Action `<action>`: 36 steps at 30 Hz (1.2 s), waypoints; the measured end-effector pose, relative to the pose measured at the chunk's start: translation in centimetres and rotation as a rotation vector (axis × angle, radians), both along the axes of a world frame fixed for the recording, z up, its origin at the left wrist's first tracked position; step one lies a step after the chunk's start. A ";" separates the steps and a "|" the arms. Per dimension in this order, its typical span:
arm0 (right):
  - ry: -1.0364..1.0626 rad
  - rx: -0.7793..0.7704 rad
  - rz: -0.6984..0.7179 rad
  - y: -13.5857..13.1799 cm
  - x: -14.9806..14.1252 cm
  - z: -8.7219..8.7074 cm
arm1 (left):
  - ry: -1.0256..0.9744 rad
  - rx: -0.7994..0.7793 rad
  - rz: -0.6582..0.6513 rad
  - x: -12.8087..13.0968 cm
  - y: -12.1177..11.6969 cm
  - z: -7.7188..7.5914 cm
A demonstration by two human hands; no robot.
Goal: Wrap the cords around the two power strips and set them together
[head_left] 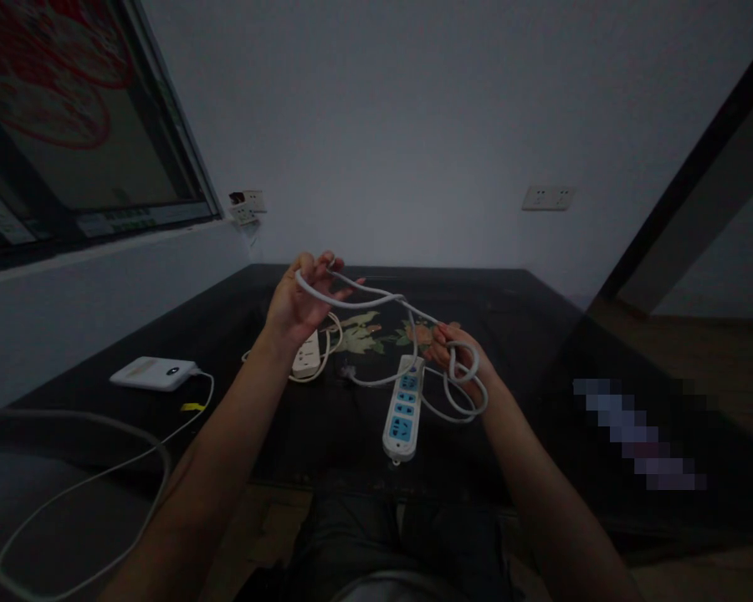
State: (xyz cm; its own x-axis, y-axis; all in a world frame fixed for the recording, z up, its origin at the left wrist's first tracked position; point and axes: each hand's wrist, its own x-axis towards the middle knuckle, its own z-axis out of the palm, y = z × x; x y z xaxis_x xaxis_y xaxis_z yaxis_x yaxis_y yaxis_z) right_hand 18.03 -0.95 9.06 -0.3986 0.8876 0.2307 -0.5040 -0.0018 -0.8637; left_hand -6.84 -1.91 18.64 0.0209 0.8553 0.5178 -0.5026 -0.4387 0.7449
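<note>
Easily, a knot could be pulled into the pale cord point(359, 304), held by the left hand point(301, 305) and right hand point(463, 360), if its crossed loops were tightened.

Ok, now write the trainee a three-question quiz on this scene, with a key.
1. Multiple choice: what do the left hand and the right hand both hold?
a) a red cloth strap
b) a pale, flexible cable
c) a steel ruler

2. True or false: the long white power strip with blue socket panels lies socket side down on the dark, flower-patterned table.

3. Fill in the blank: as the person sees it, the flat white rectangular device with a thin white cord lies to the ____ of that power strip.

Key:
1. b
2. False; its sockets face up.
3. left
</note>
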 end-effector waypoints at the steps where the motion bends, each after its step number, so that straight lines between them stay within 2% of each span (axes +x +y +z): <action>1: 0.007 0.008 -0.009 -0.1 0.0 0.1 | 0.062 0.014 0.014 -0.1 0.2 0.3; 6: 0.052 0.004 -0.057 0.1 0.1 0.3 | 0.649 0.102 0.112 -0.8 -0.4 1.4; 9: 0.063 0.010 -0.055 0.2 -0.1 0.1 | 0.969 0.136 0.063 -0.9 -1.5 1.3; 11: 0.054 0.024 -0.050 0.1 -0.3 0.0 | 1.051 0.092 -0.031 -0.7 -1.9 0.9; 13: 0.036 0.038 -0.051 -0.1 -0.5 0.1 | 0.941 0.000 -0.147 -0.3 -1.9 0.5; 16: 0.005 0.054 -0.046 -0.4 -0.6 0.2 | 0.499 -0.159 -0.220 0.1 -1.3 0.3; 19: -0.001 0.077 -0.039 -0.4 -0.3 0.1 | 0.112 -0.269 -0.122 -0.1 -0.2 0.7; 21: 0.000 0.088 -0.044 -0.2 0.1 -0.1 | -0.018 -0.277 -0.010 -0.6 0.5 0.9; 25: 0.019 0.073 -0.057 0.5 0.8 -0.6 | -0.061 -0.180 0.183 -1.4 1.5 1.5; 30: 0.060 -0.027 -0.060 0.8 1.5 -0.9 | 0.088 0.118 0.305 -0.4 1.0 3.3; 32: 0.064 -0.050 -0.073 0.8 1.6 -0.7 | 0.117 0.141 0.293 0.2 0.3 4.5; 36: 0.046 -0.024 -0.119 0.6 1.5 -0.5 | 0.073 0.034 0.106 1.0 -0.8 7.1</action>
State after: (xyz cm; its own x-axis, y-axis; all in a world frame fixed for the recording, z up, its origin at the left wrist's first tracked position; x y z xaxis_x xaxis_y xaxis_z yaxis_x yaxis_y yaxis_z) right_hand 19.55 -0.31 8.61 -0.2793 0.9335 0.2248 -0.5412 0.0403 -0.8399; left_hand -5.79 -2.76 25.69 -0.0304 0.8366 0.5470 -0.3972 -0.5123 0.7614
